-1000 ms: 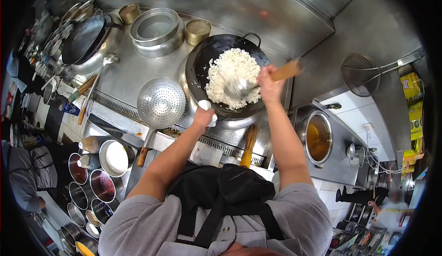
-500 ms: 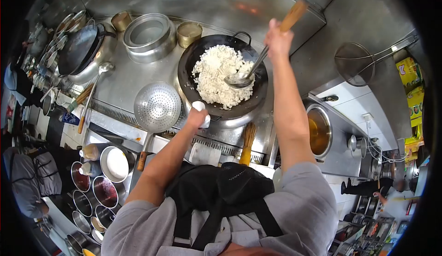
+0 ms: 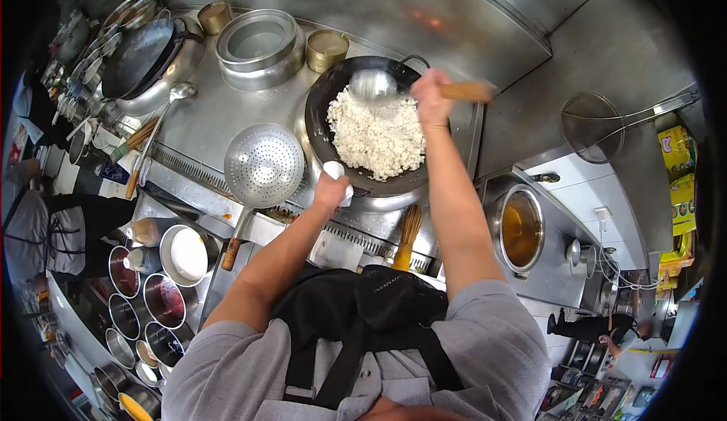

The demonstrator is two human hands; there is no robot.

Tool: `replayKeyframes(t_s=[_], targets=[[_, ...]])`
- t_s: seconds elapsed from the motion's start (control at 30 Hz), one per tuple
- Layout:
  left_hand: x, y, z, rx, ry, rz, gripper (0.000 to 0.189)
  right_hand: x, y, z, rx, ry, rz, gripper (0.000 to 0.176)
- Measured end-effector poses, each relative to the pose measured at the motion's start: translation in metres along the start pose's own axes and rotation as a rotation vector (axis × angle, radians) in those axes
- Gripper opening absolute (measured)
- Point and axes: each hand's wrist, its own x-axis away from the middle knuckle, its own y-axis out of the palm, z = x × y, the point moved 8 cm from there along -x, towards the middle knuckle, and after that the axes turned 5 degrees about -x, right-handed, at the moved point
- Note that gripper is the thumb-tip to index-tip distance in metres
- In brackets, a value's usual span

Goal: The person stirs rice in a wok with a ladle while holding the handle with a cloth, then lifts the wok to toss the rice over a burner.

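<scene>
While the left hand [image 3: 332, 190] has its fingers closed on a white cloth [image 3: 340, 180] at the near rim of the wok [image 3: 318, 129], the right hand [image 3: 432, 99] grips the ladle [image 3: 373, 85] with curled fingers; its bowl is over rice [image 3: 379, 135] in the wok.

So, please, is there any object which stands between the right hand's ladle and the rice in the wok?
Nothing visible stands in the way. The right hand holds the ladle at the far edge of the rice, inside the wok. The left hand is at the near rim.
</scene>
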Motion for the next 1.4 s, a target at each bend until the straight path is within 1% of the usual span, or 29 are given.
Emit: replayKeyframes(t_s=[0.03,0.07,0.1,0.17,0.2,0.23,0.27,0.3,0.33,0.4,0.43,0.57,0.63,0.7,0.73,0.77,0.8,0.83,0.9,0.97,1.03,1.1,1.17,1.23,1.27,1.3,1.33,1.37,1.4], targets=[[-0.005,0.001,0.001,0.004,0.014,0.004,0.044,0.000,0.011,0.009,-0.159,0.186,-0.026,0.015],[-0.010,0.002,-0.004,0.015,0.018,-0.010,0.046,-0.011,0.016,0.002,-0.039,0.187,-0.037,0.020],[-0.009,0.004,-0.013,0.021,0.006,-0.032,0.047,-0.020,0.030,-0.027,0.088,0.201,-0.037,0.025],[-0.007,-0.004,-0.002,0.054,0.037,0.003,0.040,-0.022,0.047,-0.109,0.094,0.198,0.045,0.020],[-0.010,0.003,-0.014,0.161,-0.126,-0.158,0.031,-0.019,0.042,-0.134,0.062,0.153,0.106,0.019],[-0.006,0.009,-0.028,0.263,-0.297,-0.320,0.022,-0.013,0.029,-0.142,0.028,0.106,0.017,0.018],[-0.018,0.015,-0.046,0.284,-0.388,-0.416,0.023,0.000,0.012,-0.103,0.053,0.114,0.110,0.020],[-0.025,0.024,-0.048,0.356,-0.373,-0.430,0.021,0.017,-0.010,-0.061,0.082,0.120,0.201,0.022],[-0.028,0.027,-0.051,0.288,-0.342,-0.380,0.019,0.036,-0.011,-0.042,0.034,0.222,0.058,0.024],[-0.024,0.026,-0.051,0.222,-0.301,-0.324,0.018,0.012,-0.007,-0.055,0.071,0.222,0.116,0.025],[-0.011,0.025,-0.056,0.286,-0.259,-0.322,0.018,0.006,-0.011,-0.070,0.113,0.233,0.189,0.026],[0.099,-0.022,-0.031,0.482,-0.051,-0.230,0.024,-0.053,0.016,-0.229,0.006,0.208,0.100,0.033],[0.129,-0.030,-0.013,0.474,-0.143,-0.253,0.023,-0.057,0.029,-0.275,-0.095,0.150,-0.001,0.035],[0.093,-0.006,-0.004,0.578,-0.193,-0.234,0.019,-0.042,0.029,-0.217,-0.218,0.328,-0.076,0.028],[0.070,0.008,-0.008,0.433,-0.336,-0.256,0.015,-0.019,0.022,-0.168,-0.026,0.254,0.194,0.022],[0.036,0.021,-0.020,0.346,-0.301,-0.320,0.018,0.015,0.023,-0.109,0.110,0.359,0.264,0.020],[0.017,0.022,-0.037,0.349,-0.192,-0.291,0.019,0.030,0.014,-0.075,0.086,0.272,0.373,0.024],[0.012,0.018,-0.050,0.358,-0.086,-0.264,0.020,0.029,0.008,-0.061,-0.053,0.283,0.303,0.026],[0.042,-0.011,-0.080,0.232,0.078,-0.282,0.023,0.003,0.012,-0.102,-0.076,0.157,0.219,0.027],[0.088,-0.048,-0.097,0.212,0.074,-0.177,0.021,-0.032,0.012,-0.161,0.003,0.090,0.117,0.029],[0.108,-0.054,-0.072,0.287,0.016,-0.226,0.021,-0.045,0.020,-0.213,-0.031,0.198,0.191,0.032],[0.105,-0.039,-0.041,0.465,-0.122,-0.226,0.016,-0.044,0.025,-0.233,-0.040,0.213,0.125,0.036],[0.074,-0.006,0.001,0.435,-0.243,-0.296,0.013,-0.015,0.030,-0.197,0.175,0.182,0.196,0.031],[0.027,0.013,-0.023,0.296,-0.270,-0.325,0.022,0.037,0.036,-0.106,0.224,0.278,0.385,0.024],[0.004,0.014,-0.051,0.236,-0.098,-0.286,0.025,0.042,0.030,-0.075,0.029,0.251,0.314,0.026],[0.000,0.011,-0.070,0.178,0.073,-0.244,0.028,0.043,0.036,-0.077,0.030,0.220,0.190,0.028],[0.037,-0.011,-0.066,-0.066,0.022,-0.217,0.038,0.042,0.043,-0.090,0.020,0.201,0.080,0.029],[0.055,-0.023,-0.077,-0.012,0.117,-0.194,0.048,0.041,0.055,-0.115,0.048,0.162,-0.018,0.029],[0.079,-0.030,-0.062,0.199,0.143,-0.247,0.046,0.039,0.062,-0.129,0.010,0.163,-0.126,0.028]])
